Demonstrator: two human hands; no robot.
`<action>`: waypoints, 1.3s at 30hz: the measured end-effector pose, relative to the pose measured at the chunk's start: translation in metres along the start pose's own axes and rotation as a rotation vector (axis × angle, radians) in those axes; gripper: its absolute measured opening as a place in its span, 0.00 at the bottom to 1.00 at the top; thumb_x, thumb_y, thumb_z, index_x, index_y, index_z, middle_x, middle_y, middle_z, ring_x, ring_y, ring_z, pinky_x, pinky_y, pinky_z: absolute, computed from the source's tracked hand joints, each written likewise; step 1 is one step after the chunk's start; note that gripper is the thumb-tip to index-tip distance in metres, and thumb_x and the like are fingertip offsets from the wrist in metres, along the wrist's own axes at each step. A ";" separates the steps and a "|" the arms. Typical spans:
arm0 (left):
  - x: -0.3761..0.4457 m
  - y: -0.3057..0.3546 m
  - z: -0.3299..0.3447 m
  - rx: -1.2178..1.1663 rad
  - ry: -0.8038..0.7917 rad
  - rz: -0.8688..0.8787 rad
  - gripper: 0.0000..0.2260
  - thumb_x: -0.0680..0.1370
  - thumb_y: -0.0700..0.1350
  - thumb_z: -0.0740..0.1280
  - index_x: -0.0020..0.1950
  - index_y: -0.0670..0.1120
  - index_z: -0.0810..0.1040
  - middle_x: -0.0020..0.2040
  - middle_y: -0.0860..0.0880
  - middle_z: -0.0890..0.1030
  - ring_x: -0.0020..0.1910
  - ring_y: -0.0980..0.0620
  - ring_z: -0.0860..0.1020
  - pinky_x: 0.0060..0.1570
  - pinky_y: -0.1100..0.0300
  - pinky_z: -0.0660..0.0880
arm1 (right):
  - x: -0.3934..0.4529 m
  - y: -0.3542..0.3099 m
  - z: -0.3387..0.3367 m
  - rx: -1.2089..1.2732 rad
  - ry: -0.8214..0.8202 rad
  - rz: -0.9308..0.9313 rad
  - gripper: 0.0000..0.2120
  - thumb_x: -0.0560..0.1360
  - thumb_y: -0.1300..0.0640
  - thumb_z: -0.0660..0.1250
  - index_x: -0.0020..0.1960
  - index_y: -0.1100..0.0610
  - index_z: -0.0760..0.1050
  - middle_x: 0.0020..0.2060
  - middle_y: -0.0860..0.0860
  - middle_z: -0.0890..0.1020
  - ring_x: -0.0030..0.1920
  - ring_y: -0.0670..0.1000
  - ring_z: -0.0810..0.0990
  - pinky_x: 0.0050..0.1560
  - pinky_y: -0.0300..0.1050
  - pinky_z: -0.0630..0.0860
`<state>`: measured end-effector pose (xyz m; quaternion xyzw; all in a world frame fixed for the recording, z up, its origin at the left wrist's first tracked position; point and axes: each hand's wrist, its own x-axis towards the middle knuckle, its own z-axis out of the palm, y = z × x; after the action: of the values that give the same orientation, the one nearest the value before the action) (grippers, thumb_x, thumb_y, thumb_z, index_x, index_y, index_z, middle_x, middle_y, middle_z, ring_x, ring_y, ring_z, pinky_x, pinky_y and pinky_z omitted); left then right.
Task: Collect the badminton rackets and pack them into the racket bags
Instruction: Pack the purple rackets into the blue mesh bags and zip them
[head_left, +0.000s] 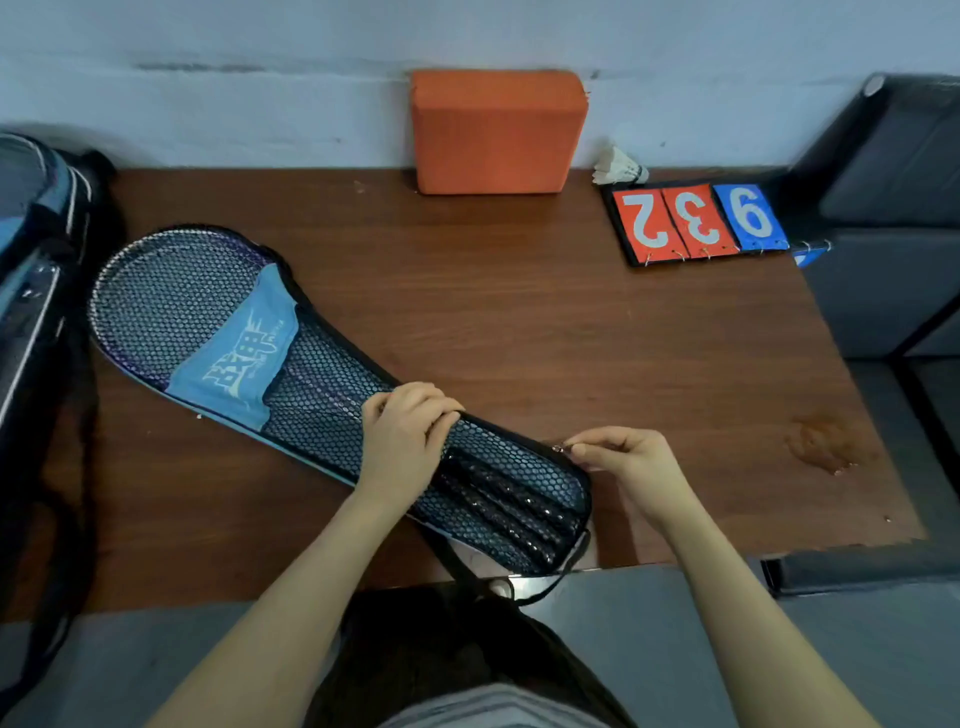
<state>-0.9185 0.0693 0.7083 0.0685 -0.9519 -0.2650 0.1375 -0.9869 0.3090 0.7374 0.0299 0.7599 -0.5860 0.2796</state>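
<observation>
On table (571, 332), racket bag (322, 395) lengthwise, head far-left, handles near-right.

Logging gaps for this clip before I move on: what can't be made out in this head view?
- Zipper pull: hidden by the right hand pinching at the mesh racket bag edge.
- Racket count: the mesh blurs the handles.
- Dark bag: cut off by the left edge.
- Bag logo: too blurred to read.
- Left hand fingertips: curled onto the bag, grip unclear.

The person has 2 bare forearms without sleeves, watch or rings: left hand (402, 434), right hand (631, 457). Dark trousers (441, 660); grey striped garment (493, 709) at bottom edge.
</observation>
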 end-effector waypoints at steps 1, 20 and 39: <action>0.004 0.000 0.002 0.012 0.010 0.001 0.09 0.76 0.47 0.62 0.47 0.49 0.82 0.47 0.53 0.81 0.56 0.54 0.75 0.56 0.60 0.56 | -0.002 0.006 -0.007 -0.002 0.048 0.001 0.08 0.69 0.68 0.71 0.38 0.57 0.83 0.36 0.53 0.85 0.40 0.49 0.82 0.48 0.44 0.77; 0.040 0.013 0.034 -0.037 -0.049 -0.118 0.08 0.78 0.42 0.64 0.52 0.44 0.81 0.55 0.47 0.79 0.65 0.48 0.70 0.70 0.50 0.53 | -0.016 0.044 -0.034 -0.370 0.024 0.007 0.04 0.72 0.61 0.70 0.41 0.53 0.80 0.42 0.50 0.83 0.45 0.49 0.80 0.47 0.39 0.75; -0.040 -0.076 -0.019 0.291 -0.359 -0.640 0.40 0.74 0.67 0.55 0.76 0.45 0.47 0.77 0.42 0.45 0.74 0.38 0.43 0.72 0.46 0.45 | 0.083 -0.046 0.133 -1.071 -0.020 -0.484 0.17 0.77 0.52 0.63 0.66 0.49 0.70 0.55 0.47 0.78 0.57 0.52 0.74 0.54 0.48 0.54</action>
<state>-0.8708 0.0033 0.6750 0.3332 -0.9190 -0.1645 -0.1318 -1.0219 0.1503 0.7183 -0.2952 0.9327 -0.1680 0.1211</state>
